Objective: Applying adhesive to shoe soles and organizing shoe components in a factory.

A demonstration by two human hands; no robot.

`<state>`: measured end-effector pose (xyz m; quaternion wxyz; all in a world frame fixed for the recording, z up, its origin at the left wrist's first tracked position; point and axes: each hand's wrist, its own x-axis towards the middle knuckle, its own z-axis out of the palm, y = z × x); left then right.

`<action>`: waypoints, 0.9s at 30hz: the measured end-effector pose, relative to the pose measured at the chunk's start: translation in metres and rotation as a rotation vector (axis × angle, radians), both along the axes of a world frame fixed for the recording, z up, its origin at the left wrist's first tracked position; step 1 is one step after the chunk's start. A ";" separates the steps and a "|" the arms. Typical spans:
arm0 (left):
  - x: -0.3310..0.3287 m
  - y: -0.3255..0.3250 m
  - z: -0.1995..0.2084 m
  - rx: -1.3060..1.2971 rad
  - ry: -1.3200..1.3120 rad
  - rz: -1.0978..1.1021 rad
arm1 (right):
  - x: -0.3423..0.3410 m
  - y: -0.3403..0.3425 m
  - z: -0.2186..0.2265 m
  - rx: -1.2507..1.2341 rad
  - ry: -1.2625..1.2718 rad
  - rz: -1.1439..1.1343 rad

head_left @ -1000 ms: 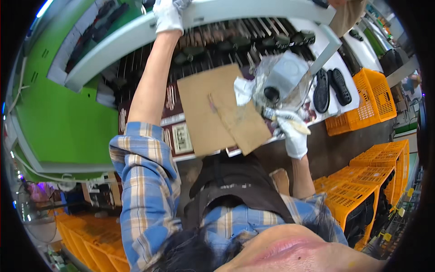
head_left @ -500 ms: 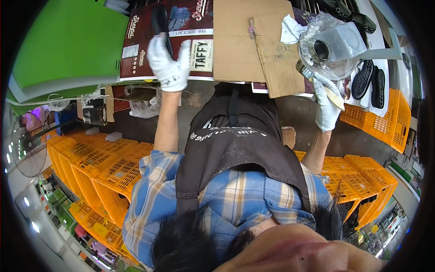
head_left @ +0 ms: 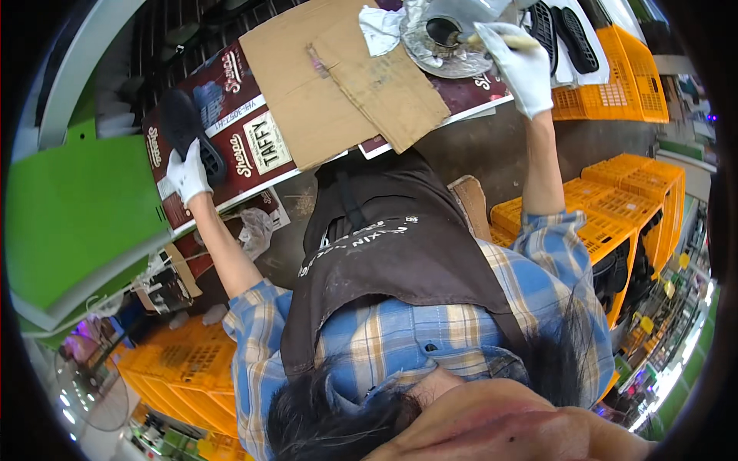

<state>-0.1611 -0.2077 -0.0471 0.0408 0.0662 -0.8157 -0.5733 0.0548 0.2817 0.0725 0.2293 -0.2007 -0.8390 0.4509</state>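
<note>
Head view, two articles in hand. Article one: black shoe sole (head_left: pixel 177 115), resting on a dark-red printed board (head_left: pixel 223 131) at the left of the counter (head_left: pixel 567 69). The left grip (head_left: pixel 190 174), white-gloved, is closed on the sole's near end. Handling, as judged: light, rubbery, flexible but springy, hardly fragile, little slip against a dry glove. Best hold: side edges near one end, broad face left clear. Article two: brush (head_left: pixel 523 42), pale handle, clasped in the right grip (head_left: pixel 524 77), also gloved; its head is beside the dark mouth of a plastic-wrapped pot (head_left: pixel 419 50). Handling, as judged: light, stiff-handled, soft-bristled, slippery where wet; best held mid-handle. Adjacent: brown cardboard (head_left: pixel 307 100), between the two grips.
</note>
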 end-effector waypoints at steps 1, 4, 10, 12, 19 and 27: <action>0.011 0.012 0.008 0.049 0.104 0.017 | -0.007 0.004 -0.004 0.003 -0.055 -0.010; 0.050 0.041 0.034 0.300 0.199 0.043 | -0.030 -0.002 -0.006 0.049 -0.205 -0.067; 0.090 0.097 0.051 1.485 -0.193 -0.430 | -0.043 0.013 -0.055 0.292 -0.199 -0.026; 0.095 0.115 0.051 1.644 -0.327 -0.613 | -0.035 0.011 -0.060 0.135 -0.154 -0.047; 0.114 0.187 0.062 1.239 -0.405 -0.684 | 0.010 -0.001 -0.092 -0.231 0.248 -0.107; 0.133 0.220 0.042 1.255 -0.696 -0.881 | 0.044 -0.017 -0.103 -0.222 0.279 -0.162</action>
